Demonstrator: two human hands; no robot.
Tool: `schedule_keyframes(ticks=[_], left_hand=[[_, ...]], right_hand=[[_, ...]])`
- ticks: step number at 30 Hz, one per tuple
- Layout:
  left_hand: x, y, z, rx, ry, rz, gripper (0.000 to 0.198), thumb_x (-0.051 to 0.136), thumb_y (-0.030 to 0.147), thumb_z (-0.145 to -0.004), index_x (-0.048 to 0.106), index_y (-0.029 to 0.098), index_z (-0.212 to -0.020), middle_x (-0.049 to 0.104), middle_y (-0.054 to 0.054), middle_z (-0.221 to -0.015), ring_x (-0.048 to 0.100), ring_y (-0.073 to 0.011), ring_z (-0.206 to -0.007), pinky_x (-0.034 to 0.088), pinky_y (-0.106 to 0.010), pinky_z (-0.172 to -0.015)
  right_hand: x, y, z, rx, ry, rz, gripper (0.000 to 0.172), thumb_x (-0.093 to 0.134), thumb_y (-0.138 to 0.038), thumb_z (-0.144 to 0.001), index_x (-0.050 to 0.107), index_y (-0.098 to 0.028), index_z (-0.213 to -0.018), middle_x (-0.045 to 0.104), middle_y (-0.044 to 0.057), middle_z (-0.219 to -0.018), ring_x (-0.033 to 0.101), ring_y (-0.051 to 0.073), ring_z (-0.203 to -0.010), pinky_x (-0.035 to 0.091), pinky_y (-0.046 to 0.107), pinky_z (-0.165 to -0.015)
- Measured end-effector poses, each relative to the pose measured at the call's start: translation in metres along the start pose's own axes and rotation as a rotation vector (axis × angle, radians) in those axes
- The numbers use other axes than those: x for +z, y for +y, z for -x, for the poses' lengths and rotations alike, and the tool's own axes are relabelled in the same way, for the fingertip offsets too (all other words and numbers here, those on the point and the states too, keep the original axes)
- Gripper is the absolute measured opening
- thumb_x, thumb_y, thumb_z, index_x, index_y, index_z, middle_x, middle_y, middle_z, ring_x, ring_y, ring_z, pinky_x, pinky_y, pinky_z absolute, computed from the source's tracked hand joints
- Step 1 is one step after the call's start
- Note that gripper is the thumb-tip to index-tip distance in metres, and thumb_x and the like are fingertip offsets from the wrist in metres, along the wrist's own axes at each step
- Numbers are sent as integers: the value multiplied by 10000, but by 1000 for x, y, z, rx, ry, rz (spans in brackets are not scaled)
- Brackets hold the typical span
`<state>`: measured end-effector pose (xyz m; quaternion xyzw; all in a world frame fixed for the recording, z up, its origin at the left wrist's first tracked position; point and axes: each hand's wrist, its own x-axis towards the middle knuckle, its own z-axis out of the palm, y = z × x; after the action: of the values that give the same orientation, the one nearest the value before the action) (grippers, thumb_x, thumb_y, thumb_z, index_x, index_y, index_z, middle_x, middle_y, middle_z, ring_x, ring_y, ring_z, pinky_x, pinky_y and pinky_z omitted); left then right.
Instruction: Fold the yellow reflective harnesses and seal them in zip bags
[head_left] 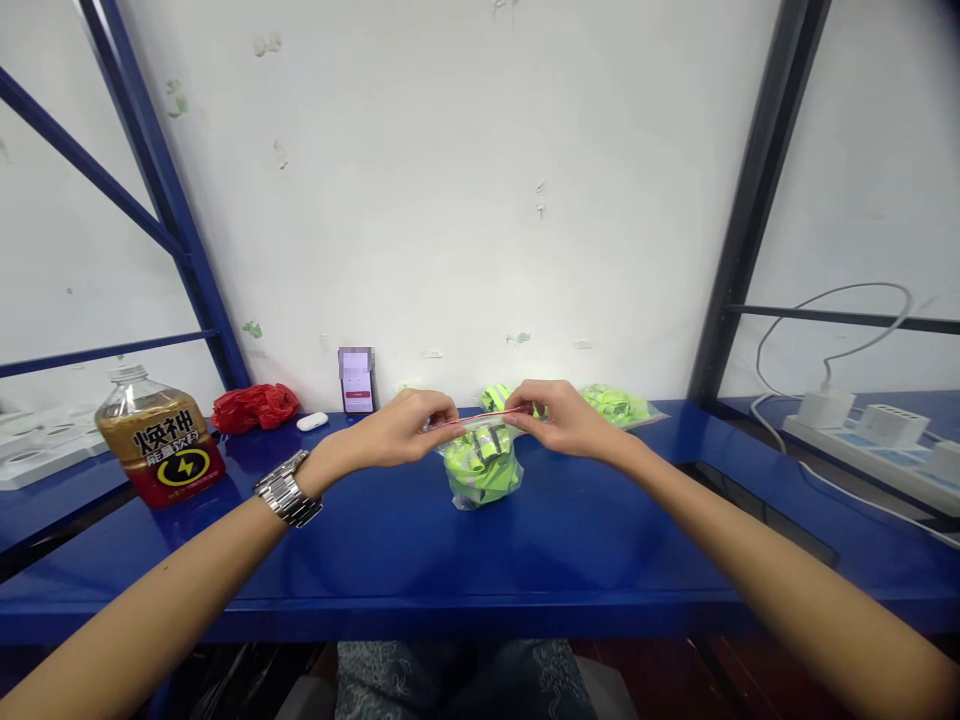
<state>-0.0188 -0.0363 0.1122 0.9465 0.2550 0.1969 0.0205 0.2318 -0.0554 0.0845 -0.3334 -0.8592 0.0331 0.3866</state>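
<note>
1. Closest to me on my feed: patterned trousers below the edge of the blue table.
2. Silver watch on the left wrist, nothing on the right one.
3. Left hand is pinching one end of a clear bag's red-lined top edge, thumb against fingers. Right hand has the other end pinched the same way.
4. That clear bag sits mid-table between the hands, stuffed with folded neon yellow-green fabric with pale stripes. Can't tell from here if its bottom touches the tabletop.
5. Off to the right I've got a dark flat slab partly behind the forearm, then a white power strip with stuff plugged in.
6. Left side: big drink bottle, then a crumpled red bag and a small white case.
7. Way back: lit phone upright near the scuffed white wall, plus another neon-filled bag beyond the right hand.
</note>
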Motion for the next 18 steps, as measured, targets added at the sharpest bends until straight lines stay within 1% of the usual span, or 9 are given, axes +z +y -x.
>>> schedule_keyframes(ticks=[3,6,9,11,14,18], left_hand=[[1,-3,2,-14,12,-39,253,459,349,-925,580,156,-815,564,-5,-648,469,-105,-557,323,-240,-529],[6,-7,1,-14,1,-129,205,427,305,-939,505,166,-811,549,-13,-674,438,-111,-547,295,-252,-517],[10,-10,-1,-2,-19,-199,171,398,288,-951,431,183,-820,541,-19,-703,420,-119,-544,267,-261,-505],[12,-13,-1,11,-24,-230,143,387,260,-951,399,191,-826,538,-20,-713,422,-123,-550,267,-261,-508],[14,-14,0,30,-23,-257,106,369,216,-947,383,194,-845,533,-18,-707,425,-125,-552,276,-258,-514],[14,-10,1,24,-20,-262,92,344,189,-949,399,187,-875,528,-9,-655,393,-115,-499,255,-255,-484]], right_hand=[[-2,1,2,-8,-11,22,74,558,-170,-824,628,-177,-801,643,38,-755,559,140,-670,409,260,-619],[1,3,2,40,-8,64,95,545,-100,-777,593,-181,-794,621,12,-664,536,126,-586,370,242,-559],[6,5,1,101,-7,76,255,511,-8,-693,549,-189,-868,551,-40,-550,501,112,-508,330,220,-516],[9,5,1,108,-6,92,334,489,25,-643,528,-193,-893,504,-62,-519,481,107,-491,308,210,-500],[10,4,0,94,1,121,333,481,29,-623,525,-193,-867,475,-70,-502,452,101,-477,290,208,-490],[9,2,-1,88,-6,130,278,481,18,-634,557,-187,-807,509,-55,-505,439,96,-467,303,219,-507]])
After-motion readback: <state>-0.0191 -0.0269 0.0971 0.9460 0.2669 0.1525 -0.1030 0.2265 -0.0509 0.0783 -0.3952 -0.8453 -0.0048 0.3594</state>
